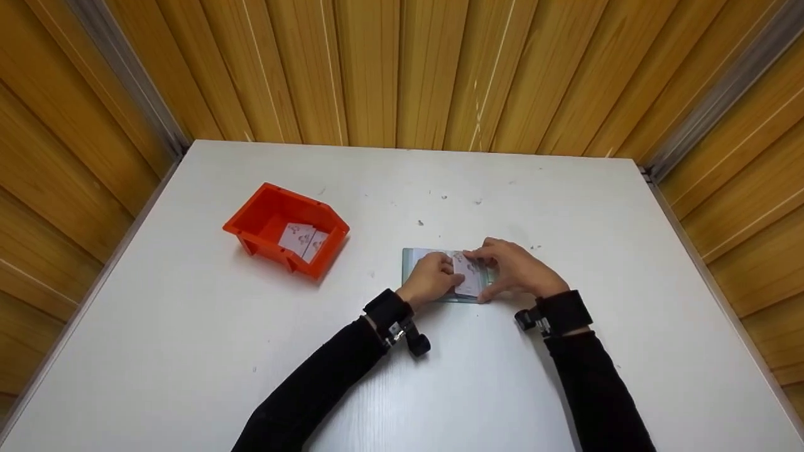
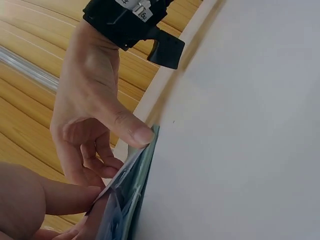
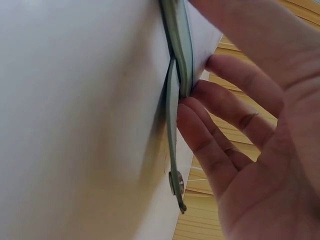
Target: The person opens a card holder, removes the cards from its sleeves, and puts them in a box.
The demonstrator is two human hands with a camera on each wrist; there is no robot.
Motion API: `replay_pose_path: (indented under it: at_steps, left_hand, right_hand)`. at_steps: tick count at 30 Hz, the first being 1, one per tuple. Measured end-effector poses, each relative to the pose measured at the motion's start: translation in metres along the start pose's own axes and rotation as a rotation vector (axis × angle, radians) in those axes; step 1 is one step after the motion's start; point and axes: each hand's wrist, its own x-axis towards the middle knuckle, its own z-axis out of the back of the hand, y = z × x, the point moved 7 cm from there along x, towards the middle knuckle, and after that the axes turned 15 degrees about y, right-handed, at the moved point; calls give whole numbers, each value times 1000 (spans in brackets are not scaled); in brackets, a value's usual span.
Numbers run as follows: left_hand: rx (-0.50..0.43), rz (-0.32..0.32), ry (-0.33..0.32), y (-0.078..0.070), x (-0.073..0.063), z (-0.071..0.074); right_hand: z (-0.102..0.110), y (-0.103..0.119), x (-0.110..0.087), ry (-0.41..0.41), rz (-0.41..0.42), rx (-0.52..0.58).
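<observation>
A pale green card holder [image 1: 407, 267] with clear sleeves lies open on the white table. Over its right half sits a white printed card [image 1: 469, 285], whose left edge my left hand [image 1: 430, 277] pinches between thumb and curled fingers. My right hand [image 1: 518, 270] spans the holder's right side, thumb at the near edge and fingertips at the far edge, gripping it. From the right wrist view, a green strap [image 3: 172, 130] with a metal snap [image 3: 176, 183] sticks out of the holder. How far the card sits inside a sleeve cannot be made out.
An orange-red plastic bin [image 1: 267, 252] stands to the left on the table [image 1: 157, 326], with printed cards [image 1: 297, 237] inside. Wood-patterned walls [image 1: 370, 75] border the table at the back and sides. Small dark marks dot the tabletop behind the holder.
</observation>
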Motion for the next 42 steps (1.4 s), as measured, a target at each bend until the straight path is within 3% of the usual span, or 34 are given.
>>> replay_pose_path:
  at_steps: [5, 16, 32, 42]
  left_hand:
    - [-26, -8, 19, -3, -2, 2]
    - [-198, 41, 65, 5, -4, 14]
    - [-90, 130, 236, 9, -11, 59]
    - [-114, 154, 248, 12, -15, 64]
  right_hand:
    - [0, -2, -2, 10, -19, 18]
    - [-1, -3, 1, 23, -47, 38]
    - [0, -2, -1, 38, -54, 22]
    - [0, -1, -1, 32, -55, 25]
